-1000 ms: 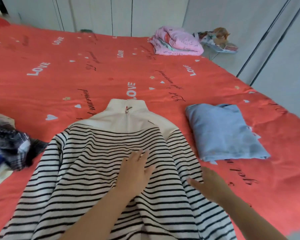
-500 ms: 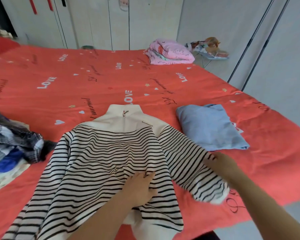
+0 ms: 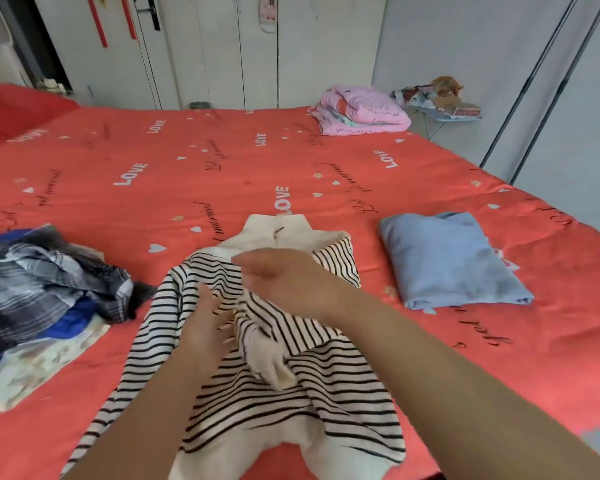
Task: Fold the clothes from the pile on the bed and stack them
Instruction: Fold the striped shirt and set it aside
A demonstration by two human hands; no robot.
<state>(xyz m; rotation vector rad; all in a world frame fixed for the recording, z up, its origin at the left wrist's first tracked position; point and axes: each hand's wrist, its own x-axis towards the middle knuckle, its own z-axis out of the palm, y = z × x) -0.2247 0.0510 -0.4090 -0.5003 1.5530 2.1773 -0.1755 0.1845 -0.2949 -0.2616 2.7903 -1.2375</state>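
Striped sweater (image 3: 326, 393) lying lengthwise front-to-back, collar (image 3: 281, 230) pointing away

Home bedroom: bed (image 3: 222, 161), wardrobe doors (image 3: 222, 46), clothes pile (image 3: 42, 289).

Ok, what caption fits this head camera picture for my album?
Folding time: left hand rests on a black-and-white striped sweater on the red bedspread; right hand reaches across it.

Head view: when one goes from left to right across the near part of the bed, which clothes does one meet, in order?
pile of unfolded clothes → striped sweater → folded blue garment
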